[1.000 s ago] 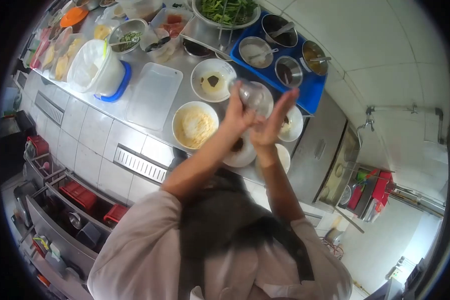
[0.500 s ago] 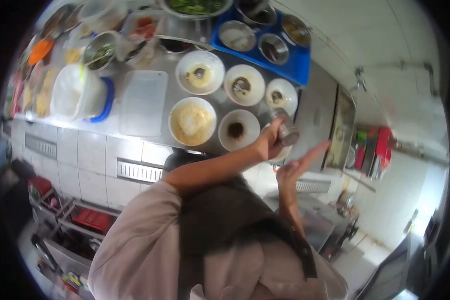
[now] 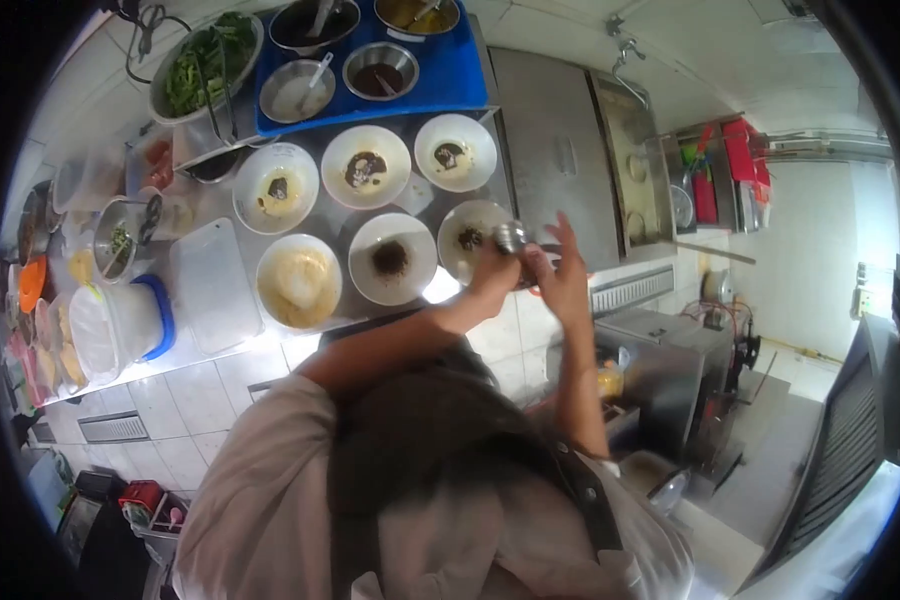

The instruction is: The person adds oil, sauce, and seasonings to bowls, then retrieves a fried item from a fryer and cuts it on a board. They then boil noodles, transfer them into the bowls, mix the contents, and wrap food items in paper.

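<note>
Silver-topped shaker (image 3: 511, 238) in left grip (image 3: 494, 280) near bowl (image 3: 451, 232)

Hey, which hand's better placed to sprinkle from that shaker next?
Likely the left hand: it grips the shaker, beside the bowl at the nearer row's right end. The right hand is close, fingers spread; contact is unclear.

pale shirt (image 3: 255, 480), dark apron (image 3: 400, 425)

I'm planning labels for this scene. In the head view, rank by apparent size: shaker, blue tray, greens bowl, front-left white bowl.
Largest to smallest:
1. blue tray
2. greens bowl
3. front-left white bowl
4. shaker, partly hidden by the left hand
</note>
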`<state>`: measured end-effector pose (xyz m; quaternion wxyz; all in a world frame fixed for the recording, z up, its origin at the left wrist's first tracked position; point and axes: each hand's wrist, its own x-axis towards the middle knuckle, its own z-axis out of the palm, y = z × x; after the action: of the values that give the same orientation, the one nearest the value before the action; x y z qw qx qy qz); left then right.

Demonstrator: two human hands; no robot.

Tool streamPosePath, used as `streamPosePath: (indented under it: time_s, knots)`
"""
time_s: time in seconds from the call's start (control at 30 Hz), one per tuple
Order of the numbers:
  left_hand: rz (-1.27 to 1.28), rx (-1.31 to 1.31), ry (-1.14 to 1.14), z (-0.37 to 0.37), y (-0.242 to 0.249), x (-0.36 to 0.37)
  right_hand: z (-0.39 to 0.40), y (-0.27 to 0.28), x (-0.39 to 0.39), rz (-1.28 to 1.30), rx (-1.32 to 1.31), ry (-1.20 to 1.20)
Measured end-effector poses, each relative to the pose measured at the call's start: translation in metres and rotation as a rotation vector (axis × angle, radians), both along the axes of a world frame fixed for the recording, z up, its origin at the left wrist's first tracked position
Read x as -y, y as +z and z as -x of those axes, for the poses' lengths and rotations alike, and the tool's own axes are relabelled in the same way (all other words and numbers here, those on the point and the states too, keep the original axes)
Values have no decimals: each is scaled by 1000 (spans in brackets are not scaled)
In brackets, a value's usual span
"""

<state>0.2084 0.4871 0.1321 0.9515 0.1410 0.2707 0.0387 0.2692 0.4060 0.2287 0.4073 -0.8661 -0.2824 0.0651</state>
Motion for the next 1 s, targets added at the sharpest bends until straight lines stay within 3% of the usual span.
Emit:
streamPosePath:
  time_s: [0.07,0.1,0.13,0.2,0.23,0.3,0.37,0.43,0.47,0.53,0.57,0.6,0.67,0.73,0.8,1.0]
  knots:
    - [-1185,7,109,9,36,-25,-32,20,-22,398,-228,357]
    - [-1449,-4,129,4,33,-41,-45,20,-35,314,-147,464]
    - [-1471,-28,149,-1,29,-61,-55,21,-52,295,-143,494]
    - [-2021,-108,323,0,46,-104,-64,29,-86,141,-24,503]
    - [-1912,-132,364,4,57,-124,-64,33,-106,120,35,389]
    - [-1575,-209,340,16,73,-158,-78,13,-148,-32,127,392]
    - [-1442,-379,385,36,59,-196,-97,-10,-187,-184,215,377]
    - [-1675,-638,568,62,44,-228,-111,-27,-223,-116,410,460]
    - [-1634,-852,557,75,49,-238,-114,-23,-237,-134,403,472]
    - [-1691,-879,630,95,42,-262,-117,-11,-257,306,441,463]
    - [-1644,-905,587,102,50,-266,-110,-16,-258,194,842,326]
    - [-1597,-925,546,103,57,-269,-108,-17,-267,190,841,330]
    - [-1543,-900,541,104,60,-265,-100,-14,-289,-18,699,653]
    - [-1500,-769,557,106,55,-254,-70,-10,-303,84,578,729]
    - [-1398,-751,541,106,54,-233,-60,-15,-321,413,502,823]
    - [-1163,-561,575,138,34,-193,-61,-26,-345,543,537,801]
